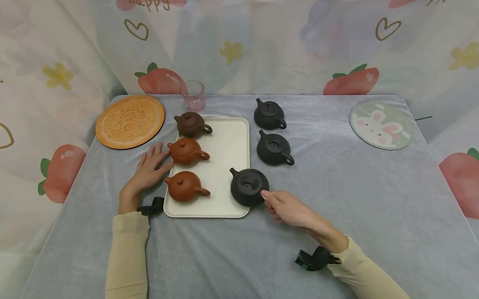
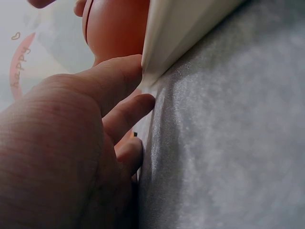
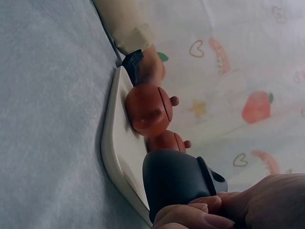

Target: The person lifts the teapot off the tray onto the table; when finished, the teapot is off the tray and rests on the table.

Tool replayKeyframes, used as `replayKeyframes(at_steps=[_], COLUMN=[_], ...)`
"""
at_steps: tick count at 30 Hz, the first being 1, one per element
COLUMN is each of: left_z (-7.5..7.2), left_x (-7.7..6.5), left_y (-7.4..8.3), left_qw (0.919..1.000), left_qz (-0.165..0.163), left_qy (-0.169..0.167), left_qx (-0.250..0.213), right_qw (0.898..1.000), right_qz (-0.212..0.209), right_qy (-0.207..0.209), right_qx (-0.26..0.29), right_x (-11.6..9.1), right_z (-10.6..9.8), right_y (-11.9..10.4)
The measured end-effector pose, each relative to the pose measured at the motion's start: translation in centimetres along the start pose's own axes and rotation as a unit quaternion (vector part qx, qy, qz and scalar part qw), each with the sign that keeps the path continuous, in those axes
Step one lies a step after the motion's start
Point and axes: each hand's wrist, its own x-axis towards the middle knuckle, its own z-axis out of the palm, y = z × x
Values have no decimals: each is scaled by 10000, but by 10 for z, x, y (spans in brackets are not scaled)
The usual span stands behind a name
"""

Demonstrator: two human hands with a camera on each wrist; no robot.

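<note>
My right hand (image 1: 287, 209) grips a black teapot (image 1: 248, 187) by its handle, which the fingers hide. This teapot overlaps the right front part of a cream tray (image 1: 225, 167), its spout pointing to the back left. Along the tray's left side stand a dark brown teapot (image 1: 190, 124) and two orange-brown teapots, one in the middle (image 1: 184, 151) and one in front (image 1: 182, 187). My left hand (image 1: 148, 172) rests on the cloth with its fingers spread. In the left wrist view its thumb (image 2: 116, 78) touches the tray's edge (image 2: 167, 38).
Two more black teapots, one at the back (image 1: 269, 115) and one nearer (image 1: 274, 148), stand right of the tray. A pink glass (image 1: 193, 95) is behind it. An orange round mat (image 1: 130, 122) lies at the left, a rabbit-print mat (image 1: 381, 125) at the back right.
</note>
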Motion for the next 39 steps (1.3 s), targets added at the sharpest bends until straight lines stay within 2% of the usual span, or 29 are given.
replayKeyframes(at_steps=[25,39], left_z=[-1,-1], left_x=[0,-1], left_y=[3,2], left_qw=[10000,10000], left_qz=[-45,-31], left_qy=[-4,-16], left_qx=[-12,-24], right_qw=[9992,9994], right_qz=[209,267], right_qy=[292,205], right_qx=[156,126], right_x=[-13,-18], right_z=[-16,-26], right_y=[13,18])
